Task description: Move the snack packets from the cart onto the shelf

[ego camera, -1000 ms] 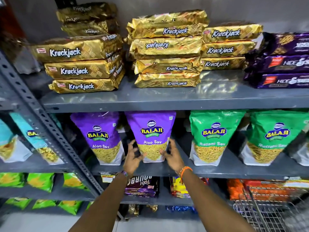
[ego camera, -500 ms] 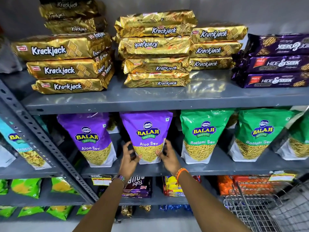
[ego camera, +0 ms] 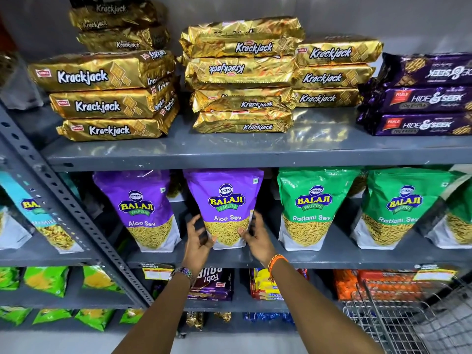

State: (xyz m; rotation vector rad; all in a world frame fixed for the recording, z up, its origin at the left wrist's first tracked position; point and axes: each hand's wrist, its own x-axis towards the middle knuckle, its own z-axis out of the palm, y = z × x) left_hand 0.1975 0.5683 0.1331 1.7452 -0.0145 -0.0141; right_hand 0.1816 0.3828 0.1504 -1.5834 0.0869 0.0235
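A purple Balaji Aloo Sev packet (ego camera: pixel 224 200) stands upright on the grey middle shelf (ego camera: pixel 332 258), in the middle of the view. My left hand (ego camera: pixel 198 238) clasps its lower left edge. My right hand (ego camera: pixel 256 238) holds the lower right edge, thumb on the front. A second purple Aloo Sev packet (ego camera: pixel 143 208) stands just to the left. Two green Ratlami Sev packets (ego camera: pixel 310 208) stand to the right. The wire cart (ego camera: pixel 398 318) is at the bottom right; I cannot see what it holds.
The upper shelf (ego camera: pixel 178 149) carries stacks of gold Krackjack packs (ego camera: pixel 102 98) and purple Hide & Seek packs (ego camera: pixel 421 98). A perforated grey upright (ego camera: pixel 63 195) runs diagonally at the left. Lower shelves hold green, dark purple and orange packets.
My hands were spread apart in front of the purple packet; they have closed in onto its lower sides. The view has shifted slightly, so the shelves appear further left than a second ago.
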